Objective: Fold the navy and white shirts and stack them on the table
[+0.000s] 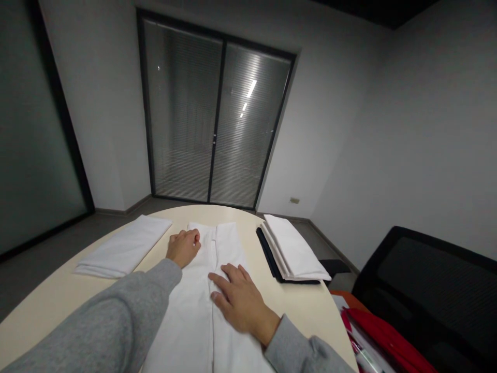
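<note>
A long white cloth (194,305), seemingly a garment, lies lengthwise on the table in front of me, its two side panels folded in so their edges meet along a middle seam. My left hand (184,247) rests at its far left edge, fingers curled into a loose fist; I see no fabric between them. On the right panel beside the seam, my right hand (243,300) lies palm down with its fingers spread. Grey sleeves cover both forearms.
A folded white cloth (124,246) lies at the table's left. On the right, folded white cloths (293,248) are stacked over a dark one (267,254). Beyond the round table's (310,316) right edge are a black chair (430,290) and red items (388,336).
</note>
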The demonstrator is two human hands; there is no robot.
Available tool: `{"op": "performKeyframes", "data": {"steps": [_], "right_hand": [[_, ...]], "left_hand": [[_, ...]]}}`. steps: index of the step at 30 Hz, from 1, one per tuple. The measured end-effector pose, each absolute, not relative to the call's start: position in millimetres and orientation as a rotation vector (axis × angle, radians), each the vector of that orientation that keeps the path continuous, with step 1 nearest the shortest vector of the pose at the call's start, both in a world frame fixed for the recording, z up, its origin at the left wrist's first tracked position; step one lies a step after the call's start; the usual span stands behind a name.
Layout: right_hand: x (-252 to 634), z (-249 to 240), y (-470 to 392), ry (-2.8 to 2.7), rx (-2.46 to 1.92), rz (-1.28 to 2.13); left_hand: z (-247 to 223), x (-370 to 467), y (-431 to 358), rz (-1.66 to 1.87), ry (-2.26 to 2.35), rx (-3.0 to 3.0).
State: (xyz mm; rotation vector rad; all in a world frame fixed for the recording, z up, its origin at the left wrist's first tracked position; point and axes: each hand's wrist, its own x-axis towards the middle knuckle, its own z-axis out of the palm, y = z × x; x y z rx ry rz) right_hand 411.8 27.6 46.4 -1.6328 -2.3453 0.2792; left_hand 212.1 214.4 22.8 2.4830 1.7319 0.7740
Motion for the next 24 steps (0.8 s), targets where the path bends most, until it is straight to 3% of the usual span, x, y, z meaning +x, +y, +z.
{"op": "performKeyframes", "data": {"steps": [24], "right_hand": [[413.9,43.5,27.4,-2.324,-1.604,0.281]], "left_hand": [[26.6,213.5,213.7,0.738,1.747,2.476]]}}
